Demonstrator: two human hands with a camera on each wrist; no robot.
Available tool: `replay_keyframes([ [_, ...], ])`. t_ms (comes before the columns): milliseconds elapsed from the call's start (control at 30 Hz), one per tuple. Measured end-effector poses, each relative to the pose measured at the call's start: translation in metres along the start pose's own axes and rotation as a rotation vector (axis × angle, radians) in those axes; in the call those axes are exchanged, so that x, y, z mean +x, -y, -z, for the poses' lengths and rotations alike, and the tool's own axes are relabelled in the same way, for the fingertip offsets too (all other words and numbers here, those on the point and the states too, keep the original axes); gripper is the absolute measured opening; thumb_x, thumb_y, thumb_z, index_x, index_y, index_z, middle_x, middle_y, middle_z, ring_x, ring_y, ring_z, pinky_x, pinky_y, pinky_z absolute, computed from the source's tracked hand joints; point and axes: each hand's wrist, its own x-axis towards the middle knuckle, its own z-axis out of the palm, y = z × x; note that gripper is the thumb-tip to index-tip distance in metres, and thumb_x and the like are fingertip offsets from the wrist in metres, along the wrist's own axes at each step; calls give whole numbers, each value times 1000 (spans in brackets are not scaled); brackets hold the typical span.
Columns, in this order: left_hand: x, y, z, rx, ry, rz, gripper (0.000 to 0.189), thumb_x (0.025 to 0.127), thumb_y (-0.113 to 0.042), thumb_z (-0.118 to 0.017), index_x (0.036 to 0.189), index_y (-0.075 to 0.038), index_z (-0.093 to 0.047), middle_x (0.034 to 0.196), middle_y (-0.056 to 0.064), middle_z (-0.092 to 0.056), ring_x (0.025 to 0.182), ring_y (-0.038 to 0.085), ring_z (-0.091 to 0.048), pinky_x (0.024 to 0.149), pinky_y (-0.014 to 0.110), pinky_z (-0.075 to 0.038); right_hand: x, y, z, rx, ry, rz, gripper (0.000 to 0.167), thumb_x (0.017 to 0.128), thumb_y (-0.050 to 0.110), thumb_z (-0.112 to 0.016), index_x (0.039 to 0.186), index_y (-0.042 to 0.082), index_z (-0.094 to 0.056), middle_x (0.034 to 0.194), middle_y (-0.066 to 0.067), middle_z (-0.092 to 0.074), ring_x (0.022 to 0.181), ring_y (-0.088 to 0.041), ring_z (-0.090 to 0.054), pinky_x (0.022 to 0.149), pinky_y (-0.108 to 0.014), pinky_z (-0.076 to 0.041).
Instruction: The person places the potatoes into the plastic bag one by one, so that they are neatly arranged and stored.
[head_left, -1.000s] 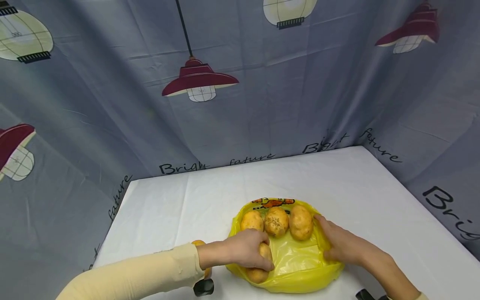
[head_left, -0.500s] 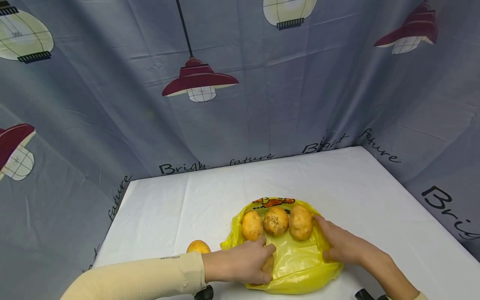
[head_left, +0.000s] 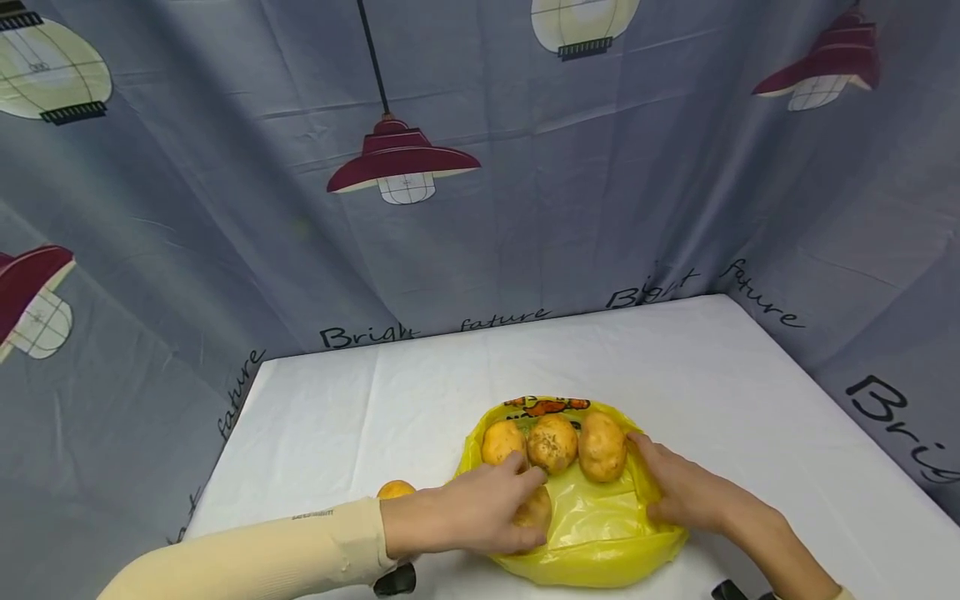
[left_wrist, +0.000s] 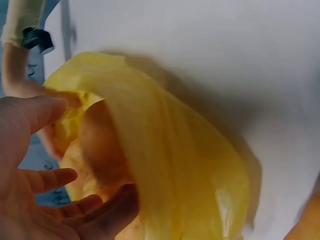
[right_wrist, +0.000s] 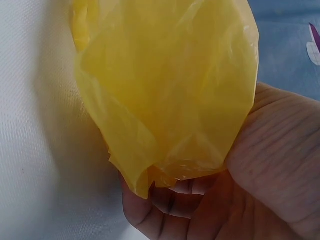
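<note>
A yellow plastic bag (head_left: 592,562) lies with its mouth spread, several potatoes inside. Three of them, such as the right-hand potato (head_left: 602,447), line the far side. My left hand (head_left: 487,507) is over the bag's left side beside a nearer potato (head_left: 534,510). In the left wrist view its fingers (left_wrist: 60,176) are spread and loosely bent, near a potato (left_wrist: 102,145) inside the rim; none curls around it. My right hand (head_left: 693,487) grips the bag's right edge; the right wrist view has its fingers (right_wrist: 172,205) curled under the plastic (right_wrist: 175,100).
Left of the bag, a loose potato (head_left: 395,489) sits on the white table (head_left: 360,417), partly hidden by the left forearm. Grey curtains (head_left: 525,233) printed with lamps stand along the table's back and sides. A black wrist device (head_left: 395,579) shows below the left cuff.
My left hand shifts right and down, then slightly back up and left, its fingers more spread beside the nearer potato. The bag's left rim bulged outward, then settled. The right hand stays put.
</note>
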Motion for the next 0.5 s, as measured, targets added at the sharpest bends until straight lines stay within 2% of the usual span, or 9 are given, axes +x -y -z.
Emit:
replay_keyframes([
  [133,-7,-2,13,-101,-54,1,54,91,-45,-70,136,-17,-57,116,1,-53,78,8,-53,68,22,-48,-1,-1,0,1,3,0,101,71,6,-82,153,-5,-24,147,-37,-36,134,-51,-40,107,-67,-31],
  [333,-20,0,33,-326,-164,-32,41,94,-45,-68,127,-21,-61,116,-8,-57,88,2,-57,76,22,-49,-1,-2,0,8,2,2,102,70,6,-82,153,-4,-24,148,-38,-36,134,-52,-40,106,-67,-31],
  [400,-26,5,39,-403,-210,-8,39,94,-46,-68,126,-23,-62,120,-8,-59,86,2,-59,74,23,-50,-1,-2,1,13,3,4,102,70,6,-82,153,-5,-23,148,-38,-35,134,-52,-40,107,-67,-30],
  [500,-38,15,44,-495,-291,61,39,95,-45,-68,127,-24,-62,127,-6,-59,89,7,-61,71,28,-52,-1,-2,1,16,7,7,102,71,6,-82,153,-5,-23,148,-38,-34,135,-53,-38,107,-68,-30],
])
